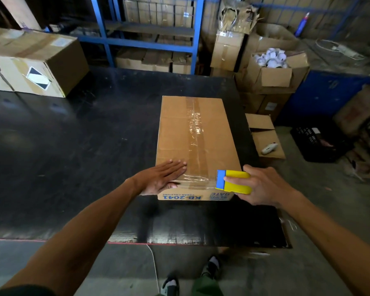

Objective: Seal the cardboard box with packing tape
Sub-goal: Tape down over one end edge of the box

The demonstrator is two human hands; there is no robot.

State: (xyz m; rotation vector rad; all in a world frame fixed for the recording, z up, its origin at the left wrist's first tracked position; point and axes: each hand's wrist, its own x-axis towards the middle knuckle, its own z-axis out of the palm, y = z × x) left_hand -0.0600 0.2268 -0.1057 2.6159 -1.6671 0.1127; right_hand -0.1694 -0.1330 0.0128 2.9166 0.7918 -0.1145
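Box (pixel 198 146) sits closed on the black table (pixel 73 146), nearer the right edge, long axis running away from the person. Near face reads "KB-2041" upside down. A strip of clear tape (pixel 195 129) runs down the centre seam of the lid, wrinkled and shiny abt halfway along. A 2nd band of tape crosses the near edge of the lid, stretching from under the left hand over to the dispenser.

Left hand (pixel 163 178) lies flat on the near-left corner of the lid, fingers straight and pressed together, palm down, thumb hooked over the near edge onto the front face.

Right hand (pixel 263 185) is wrapped round the yellow dispenser (pixel 236 181) at the near-right corner of the box; fingers curl over its top, thumb hidden. The dispenser's blue end touches the box w/ tape leading off it to the left.

Other stuff: a big taped carton (pixel 33 60) on the table's far-left, well apart from the box. Blue shelving (pixel 150 39) w/ cartons behind the table. To the right, off the table, an open carton of white items (pixel 271 58) (too blurred to tell what they are), and a black crate (pixel 317 142) on the floor. Person's shoes show below the table edge.
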